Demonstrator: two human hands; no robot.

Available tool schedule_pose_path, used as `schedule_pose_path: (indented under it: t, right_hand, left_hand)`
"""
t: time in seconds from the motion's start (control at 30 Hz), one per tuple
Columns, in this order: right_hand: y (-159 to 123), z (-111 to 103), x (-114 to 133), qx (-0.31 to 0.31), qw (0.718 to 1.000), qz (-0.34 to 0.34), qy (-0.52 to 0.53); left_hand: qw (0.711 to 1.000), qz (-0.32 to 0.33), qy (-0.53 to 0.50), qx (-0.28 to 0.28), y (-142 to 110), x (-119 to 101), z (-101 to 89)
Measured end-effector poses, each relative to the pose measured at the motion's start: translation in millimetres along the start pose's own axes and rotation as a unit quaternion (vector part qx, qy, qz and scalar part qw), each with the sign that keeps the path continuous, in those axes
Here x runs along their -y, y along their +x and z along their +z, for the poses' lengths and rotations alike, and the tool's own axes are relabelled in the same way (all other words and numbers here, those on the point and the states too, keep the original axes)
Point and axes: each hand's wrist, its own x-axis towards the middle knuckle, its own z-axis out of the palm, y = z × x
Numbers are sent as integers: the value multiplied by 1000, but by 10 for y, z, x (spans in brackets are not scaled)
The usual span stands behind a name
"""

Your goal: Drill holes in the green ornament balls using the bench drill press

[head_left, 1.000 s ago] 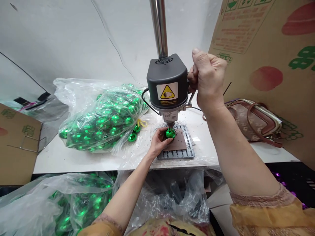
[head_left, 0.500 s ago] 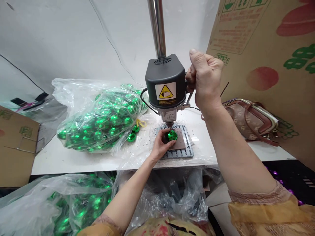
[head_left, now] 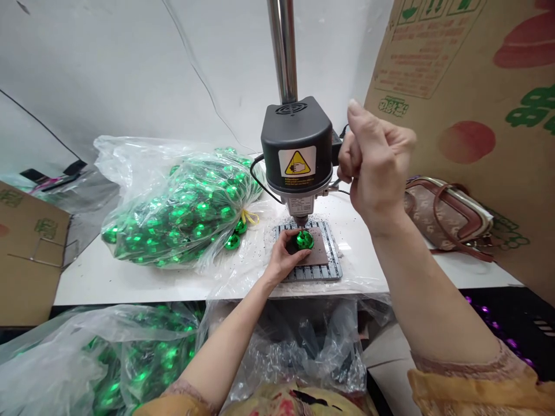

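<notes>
Under the chuck of a small black drill press (head_left: 297, 144), a shiny green faceted ball (head_left: 305, 239) sits on a brown square board (head_left: 319, 252). My left hand (head_left: 284, 254) grips that ball from the left, thumb in front and fingers behind. The board lies on the slotted grey base plate (head_left: 333, 266), where dark shavings are scattered. To the right of the motor housing, my right hand (head_left: 379, 156) is closed around the drill press lever (head_left: 335, 186); most of the lever is hidden by the fingers.
A clear plastic bag (head_left: 173, 208) full of green balls lies left on the white table (head_left: 143, 292), with loose green balls (head_left: 233, 241) beside it. Another bag (head_left: 143, 358) sits below. A handbag (head_left: 446, 216) and large cardboard box (head_left: 425, 115) stand at right.
My right hand has moved a little right and down, with the lever. The view has shifted slightly. My left hand keeps its hold on the green ball.
</notes>
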Motion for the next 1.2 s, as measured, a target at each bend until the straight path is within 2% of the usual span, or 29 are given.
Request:
schedule_pose_path:
  t: [0.17,0.4,0.63,0.83,0.97,1.1,1.2]
  right_hand:
    - [-270,-82,-51,0,998,-65,-6]
    - [-495,-157,-203,-34,988,-148,-11]
    - [-558,-207,-298,-30,982,-185,-22]
    - [-580,-234,-404,-37,974,-224,-20]
    - [-593,-266,-477,-24,959,-281,-15]
    - [-620,-309,-581,-12,951,-310,-15]
    - [-668,-355,-634,17,941,-338,9]
  left_hand:
    - [1000,2,1,-2,8,33,-11]
    - [1000,9,7,5,7,50,-20]
    - [1000,-2,-12,0,0,16,-12]
    - [1000,5,-4,9,5,70,-25]
    - [1000,8,-1,12,4,82,-27]
    - [1000,4,-10,12,6,70,-25]
    - [1000,5,-8,9,5,74,-29]
